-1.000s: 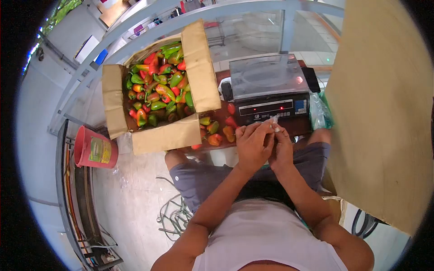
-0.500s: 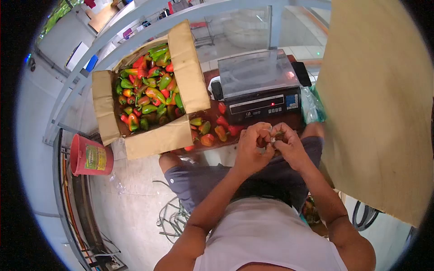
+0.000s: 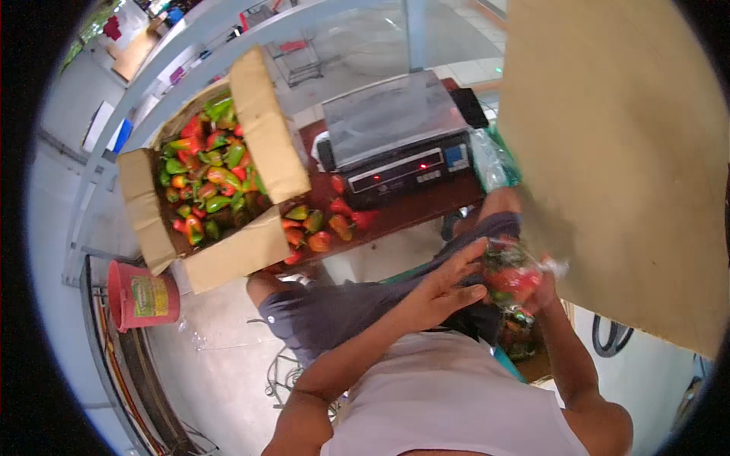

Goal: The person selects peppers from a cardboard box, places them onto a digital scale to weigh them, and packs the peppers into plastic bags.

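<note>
My right hand (image 3: 544, 295) grips a clear plastic bag of red and green peppers (image 3: 514, 281), held over my lap at the right and blurred by motion. Beside the bag is my left hand (image 3: 447, 292), its fingers stretched out and its thumb apart; whether its fingertips touch the plastic I cannot tell. Beneath the bag, more bagged peppers (image 3: 517, 339) show partly in a box by my right leg. Several loose peppers (image 3: 319, 242) lie on the dark red table (image 3: 395, 228) in front of me.
A digital scale (image 3: 399, 140) stands on the table, with plastic bags (image 3: 493, 161) at its right. An open cardboard box (image 3: 268, 125) full of peppers is at the left. A pink bucket (image 3: 144, 298) sits on the floor. A large tan board (image 3: 608, 152) rises on the right.
Both hands were close together, fingers pinched above my lap. They have moved apart and lower, and the bag of peppers shows in my right hand. The camera view has shifted and tilted.
</note>
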`<state>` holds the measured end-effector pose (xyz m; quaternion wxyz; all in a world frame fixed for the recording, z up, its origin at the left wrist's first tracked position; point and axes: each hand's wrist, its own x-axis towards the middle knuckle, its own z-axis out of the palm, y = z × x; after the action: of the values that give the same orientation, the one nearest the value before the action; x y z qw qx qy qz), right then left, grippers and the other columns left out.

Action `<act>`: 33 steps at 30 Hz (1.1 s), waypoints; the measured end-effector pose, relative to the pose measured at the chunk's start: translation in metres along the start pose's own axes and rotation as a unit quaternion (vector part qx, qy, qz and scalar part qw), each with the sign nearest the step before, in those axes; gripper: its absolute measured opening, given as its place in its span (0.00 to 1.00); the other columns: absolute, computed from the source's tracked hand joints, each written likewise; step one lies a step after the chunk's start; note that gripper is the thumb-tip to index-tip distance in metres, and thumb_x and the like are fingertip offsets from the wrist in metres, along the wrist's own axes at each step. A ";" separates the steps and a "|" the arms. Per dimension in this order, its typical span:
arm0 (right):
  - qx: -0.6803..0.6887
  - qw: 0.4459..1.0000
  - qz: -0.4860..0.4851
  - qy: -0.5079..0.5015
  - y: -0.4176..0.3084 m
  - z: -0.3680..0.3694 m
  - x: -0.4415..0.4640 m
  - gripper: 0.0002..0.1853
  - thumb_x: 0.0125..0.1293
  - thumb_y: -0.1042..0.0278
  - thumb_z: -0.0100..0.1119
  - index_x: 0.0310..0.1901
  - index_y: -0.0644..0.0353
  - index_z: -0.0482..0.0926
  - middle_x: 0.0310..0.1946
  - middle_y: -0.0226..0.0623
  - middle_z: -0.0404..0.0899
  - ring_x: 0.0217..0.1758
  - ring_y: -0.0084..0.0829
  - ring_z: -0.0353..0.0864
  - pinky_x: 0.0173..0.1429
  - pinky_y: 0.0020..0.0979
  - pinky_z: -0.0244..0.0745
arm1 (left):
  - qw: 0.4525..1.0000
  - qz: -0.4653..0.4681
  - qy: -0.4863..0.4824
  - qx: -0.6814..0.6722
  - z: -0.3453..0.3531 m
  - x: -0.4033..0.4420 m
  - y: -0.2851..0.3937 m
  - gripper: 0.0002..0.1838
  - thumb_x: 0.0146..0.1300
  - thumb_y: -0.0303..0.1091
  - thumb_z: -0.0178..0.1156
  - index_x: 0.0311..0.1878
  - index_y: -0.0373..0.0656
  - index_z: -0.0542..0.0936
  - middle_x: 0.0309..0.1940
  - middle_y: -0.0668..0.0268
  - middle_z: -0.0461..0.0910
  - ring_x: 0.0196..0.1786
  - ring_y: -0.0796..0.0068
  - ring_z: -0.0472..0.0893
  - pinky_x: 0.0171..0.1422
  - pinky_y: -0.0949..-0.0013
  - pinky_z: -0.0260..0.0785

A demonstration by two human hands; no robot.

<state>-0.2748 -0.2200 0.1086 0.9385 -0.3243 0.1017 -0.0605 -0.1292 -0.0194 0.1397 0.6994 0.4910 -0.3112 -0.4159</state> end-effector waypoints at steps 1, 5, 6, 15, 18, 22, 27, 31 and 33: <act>0.097 0.993 0.060 -0.003 0.000 -0.016 -0.032 0.44 0.65 0.34 0.60 0.73 0.59 0.63 0.66 0.53 0.71 0.63 0.56 0.76 0.68 0.63 0.70 | 0.999 -0.004 -0.021 -0.034 0.002 -0.001 0.000 0.31 0.73 0.35 0.61 0.76 0.43 0.64 0.69 0.59 0.72 0.68 0.67 0.74 0.71 0.60 0.68; 0.223 0.940 0.205 0.158 0.025 -0.108 -0.160 0.48 0.60 0.32 0.62 0.74 0.56 0.62 0.69 0.56 0.68 0.66 0.64 0.74 0.64 0.76 0.69 | 0.985 -0.050 0.039 0.163 -0.044 0.035 -0.023 0.23 0.69 0.29 0.64 0.66 0.42 0.76 0.59 0.61 0.81 0.63 0.67 0.78 0.67 0.61 0.71; 0.237 0.916 0.233 0.223 0.036 -0.137 -0.190 0.46 0.61 0.34 0.62 0.73 0.56 0.64 0.69 0.56 0.68 0.66 0.64 0.74 0.64 0.77 0.69 | 0.976 -0.045 0.059 0.205 -0.051 0.051 -0.027 0.20 0.68 0.30 0.65 0.63 0.42 0.79 0.55 0.60 0.83 0.61 0.66 0.80 0.66 0.61 0.72; -0.152 0.785 0.494 0.341 0.186 -0.376 -0.322 0.32 0.65 0.36 0.62 0.61 0.51 0.73 0.51 0.40 0.81 0.51 0.47 0.82 0.50 0.66 0.78 | 0.839 0.125 -0.039 0.529 -0.030 0.269 -0.141 0.09 0.58 0.27 0.61 0.40 0.37 0.87 0.42 0.49 0.86 0.46 0.48 0.86 0.51 0.53 0.79; -0.321 0.700 0.477 0.425 0.122 -0.208 -0.192 0.33 0.61 0.48 0.73 0.63 0.56 0.74 0.59 0.38 0.79 0.61 0.39 0.78 0.55 0.58 0.80 | 0.775 -0.034 0.008 0.631 -0.031 0.288 -0.143 0.09 0.57 0.27 0.62 0.39 0.38 0.87 0.41 0.48 0.86 0.46 0.47 0.87 0.49 0.51 0.80; -0.492 0.770 0.229 0.336 0.142 -0.259 -0.216 0.23 0.62 0.62 0.74 0.56 0.59 0.80 0.55 0.38 0.83 0.53 0.34 0.83 0.54 0.40 0.82 | 0.767 -0.058 0.011 0.639 -0.047 0.301 -0.150 0.09 0.59 0.28 0.60 0.39 0.38 0.88 0.40 0.48 0.87 0.46 0.47 0.87 0.49 0.50 0.81; -0.535 0.769 -0.004 0.349 0.076 -0.186 -0.165 0.09 0.64 0.72 0.70 0.45 0.60 0.85 0.43 0.37 0.88 0.42 0.28 0.86 0.47 0.33 0.80 | 0.771 -0.090 -0.007 0.631 -0.051 0.303 -0.153 0.09 0.61 0.30 0.59 0.39 0.37 0.87 0.39 0.47 0.86 0.46 0.46 0.87 0.48 0.47 0.80; -0.642 0.686 -0.163 0.301 0.015 -0.092 -0.069 0.05 0.65 0.75 0.66 0.41 0.64 0.83 0.39 0.40 0.85 0.40 0.30 0.83 0.46 0.32 0.78 | 0.796 -0.078 0.019 0.600 -0.051 0.303 -0.133 0.10 0.62 0.30 0.58 0.39 0.39 0.86 0.39 0.48 0.86 0.45 0.45 0.86 0.49 0.49 0.79; -0.651 0.685 -0.220 0.243 -0.007 -0.078 -0.018 0.07 0.64 0.74 0.68 0.44 0.58 0.85 0.41 0.38 0.88 0.43 0.37 0.85 0.54 0.38 0.77 | 0.820 -0.027 0.023 0.571 -0.053 0.299 -0.118 0.09 0.63 0.31 0.57 0.40 0.40 0.85 0.39 0.48 0.86 0.45 0.43 0.85 0.49 0.50 0.78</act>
<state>-0.3106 -0.2689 0.0561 0.3933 -0.8409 0.2653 -0.2603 0.0204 -0.2826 0.0191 0.2892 0.8202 -0.4630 -0.1710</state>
